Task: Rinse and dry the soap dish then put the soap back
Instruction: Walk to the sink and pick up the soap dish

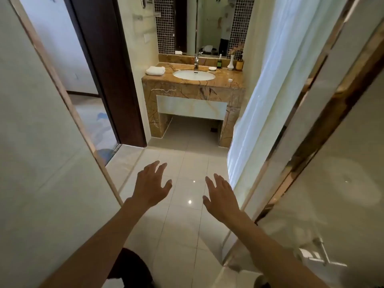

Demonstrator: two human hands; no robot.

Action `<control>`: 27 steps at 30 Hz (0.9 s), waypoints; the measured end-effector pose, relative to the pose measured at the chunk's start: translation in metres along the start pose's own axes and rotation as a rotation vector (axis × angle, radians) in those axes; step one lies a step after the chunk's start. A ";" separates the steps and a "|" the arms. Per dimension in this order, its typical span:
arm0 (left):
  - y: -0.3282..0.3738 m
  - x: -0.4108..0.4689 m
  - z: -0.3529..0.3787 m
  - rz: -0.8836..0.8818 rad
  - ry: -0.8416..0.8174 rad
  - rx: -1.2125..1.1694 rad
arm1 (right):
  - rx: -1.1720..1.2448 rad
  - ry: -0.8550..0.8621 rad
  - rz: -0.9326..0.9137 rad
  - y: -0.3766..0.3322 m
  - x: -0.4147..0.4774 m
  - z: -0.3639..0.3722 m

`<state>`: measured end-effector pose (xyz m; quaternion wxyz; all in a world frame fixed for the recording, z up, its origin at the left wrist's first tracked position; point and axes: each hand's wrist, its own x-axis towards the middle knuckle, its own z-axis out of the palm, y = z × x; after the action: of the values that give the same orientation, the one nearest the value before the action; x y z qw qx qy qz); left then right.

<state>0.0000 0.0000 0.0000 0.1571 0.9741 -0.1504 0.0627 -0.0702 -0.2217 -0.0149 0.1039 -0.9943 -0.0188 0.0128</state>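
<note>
A small white soap dish sits on the brown marble counter, right of the tap and behind the oval white sink. I cannot tell whether soap lies in it. A folded white towel rests at the counter's left end. My left hand and my right hand are stretched out low over the floor tiles, far short of the counter, fingers apart and holding nothing.
A dark bottle, a white vase and an amber pump bottle stand at the counter's back right; a small white lid lies near its front. A glass panel flanks me left, a white curtain right. A dark doorframe is at left.
</note>
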 end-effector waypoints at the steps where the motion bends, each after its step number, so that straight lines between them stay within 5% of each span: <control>1: 0.001 0.011 0.001 -0.014 -0.007 -0.014 | 0.004 0.011 -0.003 0.006 0.012 0.000; 27: -0.069 0.299 0.034 -0.004 -0.028 -0.037 | 0.000 0.074 0.047 0.038 0.308 0.011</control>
<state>0.3074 -0.0305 -0.0009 0.1732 0.9720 -0.1519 0.0458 0.2389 -0.2444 -0.0402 0.1041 -0.9943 0.0086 -0.0218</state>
